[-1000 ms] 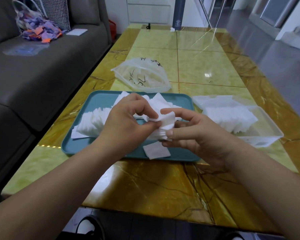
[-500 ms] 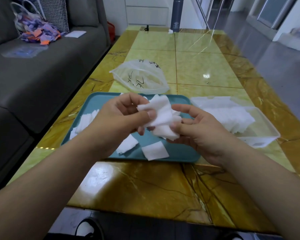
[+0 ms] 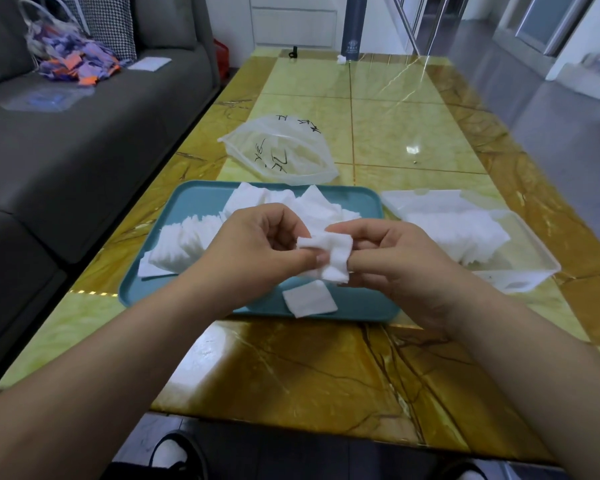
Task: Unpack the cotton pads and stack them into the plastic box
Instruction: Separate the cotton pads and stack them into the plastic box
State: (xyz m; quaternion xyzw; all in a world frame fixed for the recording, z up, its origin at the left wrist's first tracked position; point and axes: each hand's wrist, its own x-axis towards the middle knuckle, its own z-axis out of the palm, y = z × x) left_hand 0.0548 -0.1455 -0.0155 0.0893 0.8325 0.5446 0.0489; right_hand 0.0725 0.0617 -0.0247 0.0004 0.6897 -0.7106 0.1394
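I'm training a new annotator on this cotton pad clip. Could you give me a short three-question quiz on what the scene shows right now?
1. Fill in: the small stack of pads is pinched between the left hand and the ___ hand.
2. True or false: the plastic box already holds cotton pads.
3. Where does the single loose pad lie? A) on the teal tray, at its near rim; B) inside the plastic box; C) in the left hand.

Key: 1. right: the right hand pinches the stack's other side. 2. True. 3. A.
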